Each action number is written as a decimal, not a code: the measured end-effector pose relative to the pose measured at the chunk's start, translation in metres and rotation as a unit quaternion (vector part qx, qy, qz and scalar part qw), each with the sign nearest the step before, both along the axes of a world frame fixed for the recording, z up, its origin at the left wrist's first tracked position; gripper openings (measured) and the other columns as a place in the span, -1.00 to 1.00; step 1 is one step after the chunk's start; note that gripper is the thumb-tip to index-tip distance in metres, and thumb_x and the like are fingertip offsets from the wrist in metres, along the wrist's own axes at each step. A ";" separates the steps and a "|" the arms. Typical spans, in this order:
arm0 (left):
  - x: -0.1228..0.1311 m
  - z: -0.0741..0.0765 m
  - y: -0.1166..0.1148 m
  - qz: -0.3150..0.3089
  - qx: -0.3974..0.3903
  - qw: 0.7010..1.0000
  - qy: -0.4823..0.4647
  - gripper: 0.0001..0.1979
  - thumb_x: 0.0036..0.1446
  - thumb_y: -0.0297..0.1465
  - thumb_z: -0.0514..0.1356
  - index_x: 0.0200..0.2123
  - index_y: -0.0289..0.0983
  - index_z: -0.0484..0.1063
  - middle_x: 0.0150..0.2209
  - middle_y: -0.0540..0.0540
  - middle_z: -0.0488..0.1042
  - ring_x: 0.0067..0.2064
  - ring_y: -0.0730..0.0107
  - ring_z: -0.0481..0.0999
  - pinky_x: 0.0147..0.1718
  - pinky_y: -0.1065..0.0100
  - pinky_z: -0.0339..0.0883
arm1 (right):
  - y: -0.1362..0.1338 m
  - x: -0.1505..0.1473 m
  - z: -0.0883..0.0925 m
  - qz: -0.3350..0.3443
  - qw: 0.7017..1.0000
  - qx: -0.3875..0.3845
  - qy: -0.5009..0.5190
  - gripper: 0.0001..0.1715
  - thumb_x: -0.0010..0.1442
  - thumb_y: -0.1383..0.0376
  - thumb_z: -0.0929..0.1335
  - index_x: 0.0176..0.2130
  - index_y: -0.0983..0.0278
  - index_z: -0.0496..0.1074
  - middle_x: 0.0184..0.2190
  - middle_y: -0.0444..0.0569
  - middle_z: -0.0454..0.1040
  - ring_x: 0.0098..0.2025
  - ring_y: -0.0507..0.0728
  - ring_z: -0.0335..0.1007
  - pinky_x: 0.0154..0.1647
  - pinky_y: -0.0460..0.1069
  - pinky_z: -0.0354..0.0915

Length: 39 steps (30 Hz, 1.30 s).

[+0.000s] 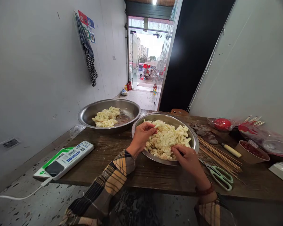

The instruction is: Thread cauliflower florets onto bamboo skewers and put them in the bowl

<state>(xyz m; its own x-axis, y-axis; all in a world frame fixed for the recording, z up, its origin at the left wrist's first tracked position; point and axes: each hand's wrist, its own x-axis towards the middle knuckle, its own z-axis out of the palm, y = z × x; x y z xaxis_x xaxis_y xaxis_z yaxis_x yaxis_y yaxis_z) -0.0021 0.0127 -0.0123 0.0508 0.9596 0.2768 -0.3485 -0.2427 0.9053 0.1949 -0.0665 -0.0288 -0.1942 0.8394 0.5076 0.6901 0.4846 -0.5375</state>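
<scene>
A long dark wooden desk (108,142) crosses the lower half of the frame, in a narrow room with a glass doorway at upper centre.

The wide metal basin (84,116), left of centre, holds a smaller group of cauliflower portions (106,115) with thin sticks reaching out to their right. Just beside it, at the centre, the metal bowl (195,141) is heaped with loose cauliflower (160,151).

Judging by the two, some portions are done and set aside, while the larger share is left in the bowl. A bundle of bare sticks (218,153) lies to the right of the bowl, so a good supply seems unused.

The person's two hands are apart, over the bowl: the left hand (142,135) at its near left, the right hand (185,158) at its near right. Each pinches thumb to fingers on a cauliflower piece (167,137), which lies between them, above the heap. Whether a stick is in it cannot be told.

Green-handled scissors (220,177) rest at lower right, near the right wrist.
</scene>
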 end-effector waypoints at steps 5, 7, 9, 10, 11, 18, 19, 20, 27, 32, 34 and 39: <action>0.001 0.002 -0.002 -0.002 0.011 1.000 0.010 -0.77 -0.20 -0.40 0.40 -0.45 -0.34 0.45 -0.50 -0.01 0.49 -0.47 0.49 0.47 -0.39 0.40 0.33 | -0.001 0.000 -0.001 -0.008 1.000 0.012 -0.005 -0.56 0.28 0.14 0.21 -0.53 0.24 0.41 -0.62 -0.11 0.41 -0.55 0.07 0.30 -0.51 -0.07 0.16; 0.002 0.003 -0.004 -0.006 0.003 1.000 0.001 -0.76 -0.20 -0.39 0.40 -0.45 -0.34 0.45 -0.50 -0.01 0.49 -0.47 0.50 0.47 -0.39 0.40 0.33 | -0.002 0.000 -0.002 -0.010 1.000 0.016 0.003 -0.58 0.28 0.16 0.21 -0.50 0.24 0.44 -0.59 -0.09 0.45 -0.52 0.08 0.33 -0.49 -0.07 0.19; 0.002 0.004 -0.005 -0.018 -0.009 1.000 -0.011 -0.76 -0.20 -0.38 0.41 -0.45 -0.34 0.45 -0.50 -0.01 0.49 -0.48 0.49 0.47 -0.39 0.39 0.34 | -0.002 0.000 -0.004 -0.015 1.000 0.018 0.009 -0.61 0.28 0.17 0.22 -0.46 0.24 0.46 -0.54 -0.08 0.49 -0.49 0.09 0.37 -0.46 -0.07 0.22; 0.002 0.004 -0.006 -0.024 -0.013 1.000 -0.013 -0.75 -0.20 -0.37 0.41 -0.45 -0.34 0.44 -0.50 -0.01 0.50 -0.47 0.49 0.47 -0.39 0.39 0.35 | -0.002 0.000 -0.004 -0.016 1.000 0.019 0.009 -0.62 0.28 0.17 0.22 -0.45 0.24 0.47 -0.53 -0.08 0.50 -0.47 0.09 0.39 -0.44 -0.07 0.22; 0.002 0.005 -0.006 -0.029 -0.015 0.999 -0.013 -0.75 -0.20 -0.37 0.41 -0.45 -0.34 0.44 -0.50 -0.02 0.50 -0.47 0.48 0.47 -0.38 0.38 0.35 | -0.003 0.000 -0.005 -0.018 1.000 0.021 0.008 -0.62 0.28 0.17 0.22 -0.45 0.24 0.46 -0.53 -0.08 0.50 -0.47 0.09 0.39 -0.44 -0.07 0.22; 0.002 0.007 -0.007 -0.029 0.000 1.000 0.010 -0.76 -0.18 -0.36 0.40 -0.46 -0.34 0.45 -0.54 -0.01 0.48 -0.48 0.48 0.45 -0.40 0.38 0.33 | -0.005 -0.003 -0.004 -0.033 0.999 0.027 0.015 -0.60 0.28 0.17 0.22 -0.49 0.24 0.44 -0.58 -0.09 0.45 -0.51 0.08 0.36 -0.49 -0.07 0.20; 0.002 0.008 -0.008 -0.030 -0.001 0.999 0.016 -0.76 -0.19 -0.35 0.40 -0.47 -0.34 0.45 -0.54 -0.01 0.48 -0.48 0.49 0.44 -0.41 0.39 0.32 | -0.005 -0.003 -0.004 -0.034 0.999 0.030 0.019 -0.60 0.28 0.17 0.22 -0.49 0.24 0.45 -0.57 -0.08 0.46 -0.50 0.09 0.37 -0.48 -0.07 0.20; 0.002 0.008 -0.008 -0.031 -0.003 0.999 0.021 -0.76 -0.19 -0.35 0.41 -0.47 -0.34 0.46 -0.53 -0.02 0.48 -0.48 0.49 0.44 -0.41 0.39 0.32 | -0.006 -0.003 -0.004 -0.035 0.999 0.034 0.023 -0.61 0.28 0.17 0.22 -0.48 0.24 0.45 -0.56 -0.07 0.47 -0.49 0.09 0.38 -0.48 -0.07 0.21; 0.005 0.008 -0.007 -0.058 0.028 0.995 0.074 -0.82 -0.16 -0.38 0.39 -0.47 -0.32 0.50 -0.42 -0.05 0.50 -0.35 0.45 0.44 -0.29 0.39 0.29 | -0.005 -0.004 -0.005 -0.032 0.998 0.039 0.024 -0.59 0.28 0.17 0.23 -0.51 0.24 0.45 -0.54 -0.06 0.50 -0.48 0.09 0.39 -0.45 -0.06 0.22; 0.004 0.012 -0.007 -0.104 0.057 0.986 0.121 -0.89 -0.13 -0.42 0.36 -0.46 -0.31 0.52 -0.37 -0.06 0.50 -0.29 0.43 0.43 -0.22 0.38 0.26 | -0.007 -0.005 -0.003 -0.029 0.999 0.034 0.030 -0.60 0.28 0.19 0.23 -0.53 0.25 0.40 -0.60 -0.10 0.43 -0.52 0.06 0.34 -0.47 -0.08 0.18; 0.003 0.013 -0.009 -0.117 0.060 0.983 0.127 -0.90 -0.10 -0.41 0.35 -0.44 -0.31 0.53 -0.36 -0.07 0.50 -0.27 0.42 0.43 -0.19 0.38 0.26 | -0.008 -0.005 -0.003 -0.038 0.998 0.033 0.033 -0.62 0.28 0.19 0.23 -0.51 0.25 0.39 -0.60 -0.11 0.41 -0.52 0.05 0.32 -0.47 -0.08 0.17; 0.002 0.012 -0.011 -0.134 0.027 0.988 0.069 -0.78 0.00 -0.27 0.29 -0.31 -0.28 0.55 -0.21 -0.13 0.53 -0.22 0.39 0.46 -0.16 0.36 0.29 | -0.007 -0.005 -0.007 -0.060 0.997 0.036 0.040 -0.64 0.29 0.18 0.21 -0.42 0.27 0.45 -0.52 -0.07 0.48 -0.46 0.07 0.37 -0.42 -0.07 0.21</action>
<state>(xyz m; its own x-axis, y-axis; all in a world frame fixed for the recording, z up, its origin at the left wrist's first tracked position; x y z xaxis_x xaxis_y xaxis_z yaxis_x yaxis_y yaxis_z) -0.0003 0.0013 -0.0001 0.3427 0.8906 0.2989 -0.2802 -0.2068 0.9374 0.1898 -0.0735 -0.0362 -0.0521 0.8149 0.5773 0.7020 0.4410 -0.5591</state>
